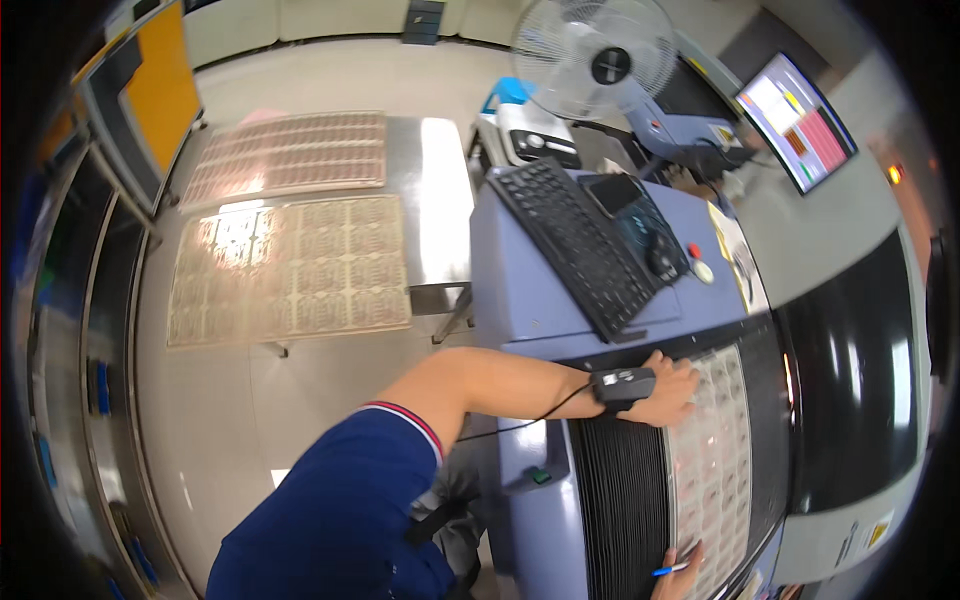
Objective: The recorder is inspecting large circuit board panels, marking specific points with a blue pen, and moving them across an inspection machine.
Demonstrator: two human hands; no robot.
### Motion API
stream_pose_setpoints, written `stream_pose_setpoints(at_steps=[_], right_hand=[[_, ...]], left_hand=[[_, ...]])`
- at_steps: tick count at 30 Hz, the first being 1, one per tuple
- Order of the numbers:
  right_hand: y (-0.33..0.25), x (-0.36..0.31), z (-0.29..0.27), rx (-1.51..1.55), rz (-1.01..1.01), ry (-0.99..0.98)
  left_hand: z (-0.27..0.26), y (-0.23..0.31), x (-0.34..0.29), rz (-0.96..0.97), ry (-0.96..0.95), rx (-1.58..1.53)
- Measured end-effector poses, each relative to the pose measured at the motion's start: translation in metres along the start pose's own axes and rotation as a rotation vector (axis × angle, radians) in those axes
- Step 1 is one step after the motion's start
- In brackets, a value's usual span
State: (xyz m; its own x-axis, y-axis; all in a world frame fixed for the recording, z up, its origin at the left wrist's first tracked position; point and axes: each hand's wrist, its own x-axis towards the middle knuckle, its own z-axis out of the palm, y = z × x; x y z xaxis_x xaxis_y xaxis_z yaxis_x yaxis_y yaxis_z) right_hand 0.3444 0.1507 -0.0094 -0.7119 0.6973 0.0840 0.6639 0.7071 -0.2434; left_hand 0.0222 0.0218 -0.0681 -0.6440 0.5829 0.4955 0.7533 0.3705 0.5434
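A long pale panel point(712, 470) printed with rows of repeated patterns lies on the dark bed of a machine. My left hand point(665, 392) reaches across to its far left corner, with fingers bent over the edge there. A black box-shaped device point(624, 385) with a cable is strapped to that wrist. At the panel's near end is my right hand point(682, 578), partly cut off by the lower edge of the view. A blue-and-white pen point(671, 569) sticks out from between its fingers. Black ribbed bellows point(622, 500) run along the panel's left side.
A black keyboard point(580, 250), mouse point(662, 255) and phone point(612, 193) sit on the blue machine top. Beyond stand a fan point(610, 66) and a monitor point(797, 122). Two patterned panels point(290, 265) rest on a metal table point(430, 200) at left. A dark curved cover point(850, 370) flanks the bed.
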Motion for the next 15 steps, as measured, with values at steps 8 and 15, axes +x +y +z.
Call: stream_pose_setpoints(at_steps=[8,15], right_hand=[[0.035,0.003,0.018,0.104,-0.075,0.224],[0.121,0.076,-0.052,-0.215,-0.331,1.214]], left_hand=[[-0.032,0.009,0.035,-0.383,0.229,-1.189],[-0.016,0.011,0.019,-0.139,0.271,-0.989]])
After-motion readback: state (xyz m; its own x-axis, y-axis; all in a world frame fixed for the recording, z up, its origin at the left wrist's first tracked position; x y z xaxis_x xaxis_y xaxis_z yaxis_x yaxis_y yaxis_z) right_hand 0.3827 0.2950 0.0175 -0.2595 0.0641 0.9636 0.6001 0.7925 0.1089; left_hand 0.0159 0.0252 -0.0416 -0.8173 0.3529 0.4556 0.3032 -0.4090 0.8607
